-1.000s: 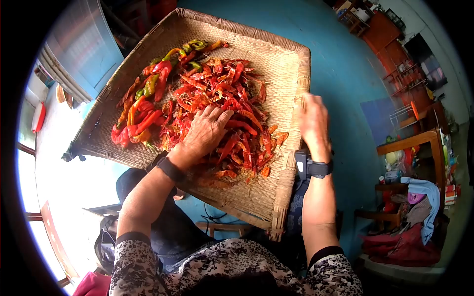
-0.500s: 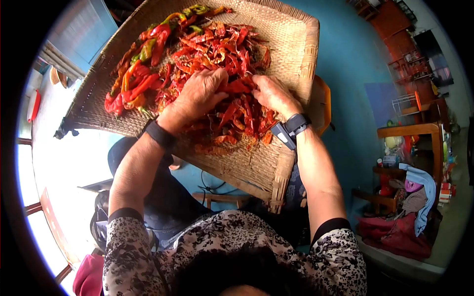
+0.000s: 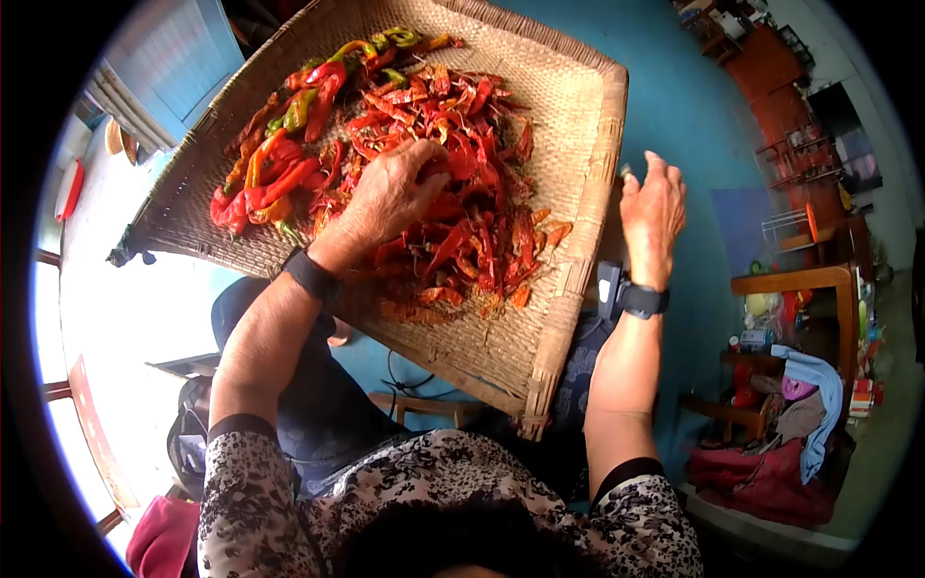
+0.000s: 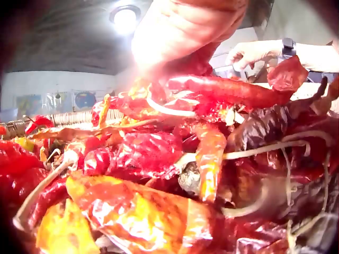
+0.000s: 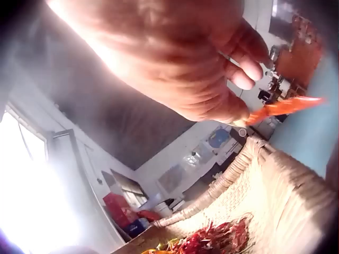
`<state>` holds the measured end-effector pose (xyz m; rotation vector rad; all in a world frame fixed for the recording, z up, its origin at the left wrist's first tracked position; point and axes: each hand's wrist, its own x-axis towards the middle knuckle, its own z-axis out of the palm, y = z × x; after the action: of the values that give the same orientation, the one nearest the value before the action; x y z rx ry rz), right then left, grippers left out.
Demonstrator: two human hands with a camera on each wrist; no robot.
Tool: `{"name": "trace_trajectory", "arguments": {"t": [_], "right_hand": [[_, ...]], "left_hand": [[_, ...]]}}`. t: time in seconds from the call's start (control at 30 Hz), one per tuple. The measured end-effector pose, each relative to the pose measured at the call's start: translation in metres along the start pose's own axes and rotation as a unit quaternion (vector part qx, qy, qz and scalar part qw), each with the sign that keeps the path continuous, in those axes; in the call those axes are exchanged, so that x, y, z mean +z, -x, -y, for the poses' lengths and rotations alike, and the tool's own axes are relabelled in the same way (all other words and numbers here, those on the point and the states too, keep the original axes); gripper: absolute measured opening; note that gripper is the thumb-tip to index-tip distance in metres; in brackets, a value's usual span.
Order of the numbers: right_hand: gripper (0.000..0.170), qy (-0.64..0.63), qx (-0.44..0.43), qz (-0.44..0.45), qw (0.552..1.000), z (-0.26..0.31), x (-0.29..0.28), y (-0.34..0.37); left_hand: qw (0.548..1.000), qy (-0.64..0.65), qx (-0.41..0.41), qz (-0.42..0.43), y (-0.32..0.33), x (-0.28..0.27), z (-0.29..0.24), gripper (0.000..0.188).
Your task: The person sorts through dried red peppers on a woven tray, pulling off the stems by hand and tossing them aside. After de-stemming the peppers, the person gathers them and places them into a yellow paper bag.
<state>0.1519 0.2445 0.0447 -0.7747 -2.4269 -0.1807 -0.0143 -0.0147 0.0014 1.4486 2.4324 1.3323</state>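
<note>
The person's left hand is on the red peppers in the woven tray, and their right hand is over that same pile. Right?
Not quite: the right hand is not over the pile. The head view shows it outside the woven tray, past the rim. The left hand is indeed on the red peppers.

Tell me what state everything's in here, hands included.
Dried peppers: wrinkled, heaped
Fresher-looking peppers: glossy, left of the heap
Basket: partly filled
Left hand: curled over dried peppers, hold unclear
Right hand: outside the basket, hold unclear
Orange-red pepper: at right hand's thumb tip
Wristbands: fastened
Ceiling light: lit
Blue cloth: draped
</note>
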Motion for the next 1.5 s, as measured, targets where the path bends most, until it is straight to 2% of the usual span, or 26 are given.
{"name": "trace_trajectory", "arguments": {"t": [0.03,0.1,0.13,0.17,0.2,0.23,0.3,0.33,0.43,0.47,0.53,0.63,0.7,0.73,0.8,0.83,0.9,0.97,1.03,1.13,1.17,1.23,1.3,1.33,1.43,1.5], "right_hand": [[0.027,-0.028,-0.050,-0.065,0.996,0.010,-0.001,0.002],[0.040,-0.294,-0.032,0.143,0.945,0.036,-0.007,0.008],[0.043,-0.384,-0.020,0.254,0.888,0.055,-0.012,0.010],[0.045,-0.411,-0.067,0.289,0.862,0.065,0.003,0.016],[0.047,-0.358,-0.196,0.204,0.890,0.070,0.017,0.023],[0.042,-0.332,-0.233,0.192,0.894,0.079,0.015,0.025],[0.029,-0.319,-0.201,0.287,0.881,0.090,0.011,0.026],[0.021,-0.333,-0.236,0.205,0.890,0.092,0.012,0.028],[0.012,-0.345,-0.154,0.246,0.893,0.082,0.012,0.025],[0.009,-0.331,-0.150,0.162,0.917,0.075,0.012,0.021],[0.004,-0.295,-0.039,0.136,0.945,0.058,-0.002,0.009],[0.020,-0.235,0.052,-0.006,0.971,0.009,0.010,-0.002],[0.022,-0.168,0.136,0.031,0.976,-0.013,0.004,-0.004],[0.022,-0.166,0.131,0.029,0.977,-0.016,0.003,0.000],[0.030,0.032,0.088,-0.011,0.995,-0.017,0.001,0.006],[0.030,0.033,0.083,-0.012,0.996,-0.014,0.001,0.005],[0.038,-0.063,-0.027,-0.035,0.997,-0.001,0.001,0.004],[0.037,-0.237,-0.042,0.080,0.967,0.015,0.007,0.000],[0.040,-0.266,-0.083,0.234,0.932,0.040,0.006,-0.007],[0.044,-0.250,-0.094,0.329,0.906,0.066,0.037,-0.018],[0.045,-0.224,-0.122,0.308,0.917,0.076,0.044,-0.019],[0.044,-0.178,-0.119,0.344,0.914,0.089,0.068,-0.018],[0.037,-0.112,-0.117,0.399,0.903,0.099,0.079,-0.016],[0.037,-0.137,-0.110,0.389,0.904,0.102,0.079,-0.012],[0.032,-0.231,-0.109,0.333,0.908,0.101,0.070,-0.005],[0.029,-0.282,-0.161,0.282,0.903,0.100,0.059,-0.006]], "left_hand": [[1.000,0.005,0.007,-0.002,-0.001,0.001,-0.002,0.022],[0.999,0.033,0.029,0.012,-0.001,0.003,-0.007,0.020],[0.997,0.073,0.023,0.033,-0.001,0.006,-0.006,0.019],[0.994,0.099,0.015,0.047,-0.001,0.006,-0.010,0.019],[0.993,0.102,0.009,0.052,0.000,0.006,-0.013,0.018],[0.993,0.106,0.002,0.058,0.002,0.006,-0.016,0.018],[0.992,0.106,0.013,0.064,0.004,0.004,-0.017,0.021],[0.992,0.108,0.022,0.069,0.005,0.003,-0.018,0.025],[0.987,0.160,-0.004,0.029,0.006,0.002,-0.023,0.034],[0.987,0.160,-0.014,0.028,0.006,0.000,-0.021,0.042],[0.993,0.112,0.002,0.036,0.005,0.002,-0.015,0.043],[0.996,0.044,0.050,0.066,0.013,0.000,-0.010,0.045],[0.972,-0.137,0.125,0.142,0.020,0.001,-0.010,0.042],[0.968,-0.153,0.130,0.153,0.024,0.004,-0.006,0.035],[0.960,-0.182,0.141,0.159,0.025,0.012,0.001,0.030],[0.950,-0.214,0.153,0.170,0.026,0.014,0.004,0.024],[0.953,-0.212,0.164,0.141,0.021,0.015,0.004,0.014],[0.955,-0.229,0.155,0.110,0.017,0.011,-0.001,0.008],[0.957,-0.228,0.158,0.086,0.013,0.011,0.004,0.007],[0.959,-0.234,0.150,0.050,0.009,0.005,0.002,0.008],[0.960,-0.239,0.140,0.036,0.009,0.002,0.000,0.008],[0.964,-0.232,0.124,0.033,0.007,-0.001,0.004,0.011],[0.978,-0.199,0.052,0.032,0.005,-0.005,0.004,0.020],[0.979,-0.190,0.008,0.074,0.003,-0.006,0.005,0.036],[0.983,-0.177,0.051,0.006,0.007,-0.002,0.009,0.048],[0.982,-0.180,0.031,0.045,0.009,-0.003,0.007,0.056]]}}
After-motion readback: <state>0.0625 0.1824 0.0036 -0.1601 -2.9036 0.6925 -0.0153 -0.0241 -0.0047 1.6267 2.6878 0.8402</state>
